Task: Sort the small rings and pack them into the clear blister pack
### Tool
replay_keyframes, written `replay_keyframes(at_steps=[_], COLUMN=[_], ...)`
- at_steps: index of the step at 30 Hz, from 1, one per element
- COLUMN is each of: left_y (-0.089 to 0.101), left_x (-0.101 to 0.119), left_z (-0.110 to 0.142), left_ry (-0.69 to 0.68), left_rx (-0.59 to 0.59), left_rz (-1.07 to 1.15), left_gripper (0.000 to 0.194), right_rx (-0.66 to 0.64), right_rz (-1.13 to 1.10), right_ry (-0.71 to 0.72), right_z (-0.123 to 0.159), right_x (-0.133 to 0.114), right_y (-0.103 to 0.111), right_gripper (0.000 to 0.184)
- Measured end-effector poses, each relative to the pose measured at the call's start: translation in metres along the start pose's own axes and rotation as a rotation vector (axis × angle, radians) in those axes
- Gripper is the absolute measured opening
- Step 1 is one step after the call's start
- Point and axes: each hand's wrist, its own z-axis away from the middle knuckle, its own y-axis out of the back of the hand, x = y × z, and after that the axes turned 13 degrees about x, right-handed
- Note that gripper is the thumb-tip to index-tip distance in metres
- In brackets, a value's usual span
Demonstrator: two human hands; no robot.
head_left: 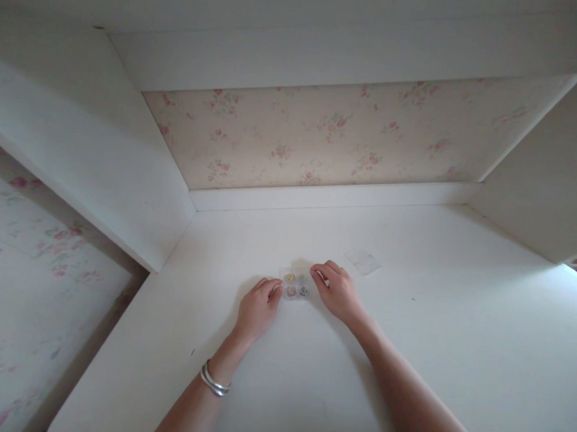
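Observation:
A small clear plastic box [295, 294] with several compartments lies on the white desk between my hands. Tiny items of different colours sit inside: a gold-coloured one at the far left, a pale greenish one beside it, a pinkish one and a dark grey one nearer me. They are too small to name. My left hand [258, 304] pinches the box's left edge between thumb and fingers. At the far right corner, my right hand [333, 288] has its thumb and index finger closed on the box's edge. A silver bangle [214, 381] circles my left wrist.
A clear, flat plastic piece [362, 261] lies beyond my right hand on the white desk [436, 355]. White side panels [102, 139] stand left and right, with an overhead shelf [299, 41] above. Floral wallpaper [322, 136] covers the back.

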Motion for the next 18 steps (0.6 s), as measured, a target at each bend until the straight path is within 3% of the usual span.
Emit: replay_keyframes(at_steps=[3, 6, 10, 14, 18], left_y=[0.000, 0.000, -0.001, 0.000, 0.001], left_x=[0.001, 0.001, 0.000, 0.001, 0.002], left_z=[0.000, 0.001, 0.001, 0.002, 0.002], left_ry=[-0.006, -0.005, -0.015, -0.029, -0.022], left_rx=[-0.006, -0.001, -0.001, -0.014, -0.016], left_rz=[-0.012, -0.025, -0.029, -0.039, -0.044], left_gripper=[0.028, 0.029, 0.029, 0.029, 0.029], right_rx=[0.082, 0.123, 0.128, 0.070, 0.014], right_rz=[0.068, 0.310, 0.591, 0.638, 0.571], right_ry=[-0.063, -0.142, -0.270, -0.391, -0.442], right_z=[0.001, 0.002, 0.001, 0.001, 0.000], right_x=[0.015, 0.035, 0.055, 0.066, 0.075], right_y=[0.012, 0.023, 0.034, 0.040, 0.041], right_gripper=[0.024, 0.025, 0.042, 0.056, 0.058])
